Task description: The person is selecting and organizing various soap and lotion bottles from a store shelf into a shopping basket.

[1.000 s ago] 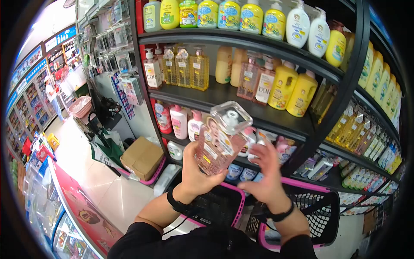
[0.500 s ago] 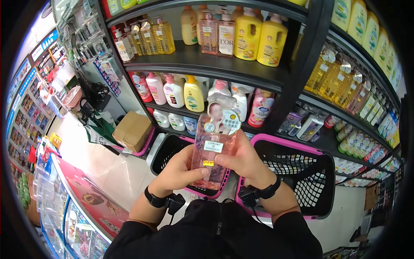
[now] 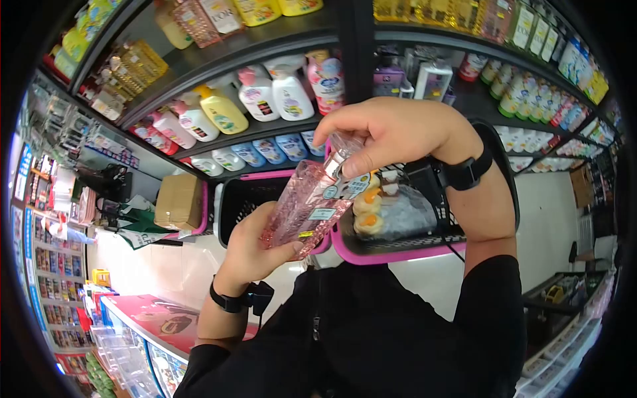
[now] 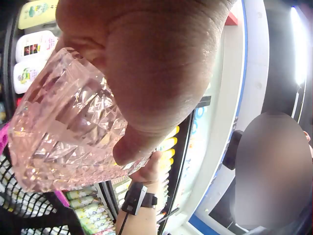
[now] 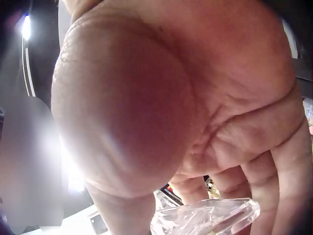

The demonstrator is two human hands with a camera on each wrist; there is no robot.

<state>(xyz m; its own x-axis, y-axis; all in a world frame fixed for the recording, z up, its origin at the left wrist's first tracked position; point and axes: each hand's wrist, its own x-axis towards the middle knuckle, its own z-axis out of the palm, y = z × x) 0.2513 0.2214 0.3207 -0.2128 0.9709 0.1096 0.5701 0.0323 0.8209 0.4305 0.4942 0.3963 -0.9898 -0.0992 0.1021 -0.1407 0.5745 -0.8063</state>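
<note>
A clear pink bottle [image 3: 298,205] with a faceted body and white label is held tilted in front of the torso, its top toward the upper right. My left hand [image 3: 251,249] grips its lower body, with the thumb across the front. At the top, my right hand [image 3: 408,129] holds the bottle's clear cap [image 5: 205,218] between thumb and fingers. The left wrist view shows the faceted base close up, beside the left thumb [image 4: 161,68]. In the right wrist view the palm hides most of the bottle.
Below the bottle stand two black baskets with pink rims; the right basket [image 3: 398,255] holds a clear bag [image 3: 405,215]. Shelves of pump bottles [image 3: 222,109] rise in front. A cardboard box [image 3: 178,202] stands at the left, near a glass counter [image 3: 142,318].
The bottle first stood in the left hand, then both hands held its body. Now it tilts right, and the right hand has moved up to its cap. The view has swung down and right.
</note>
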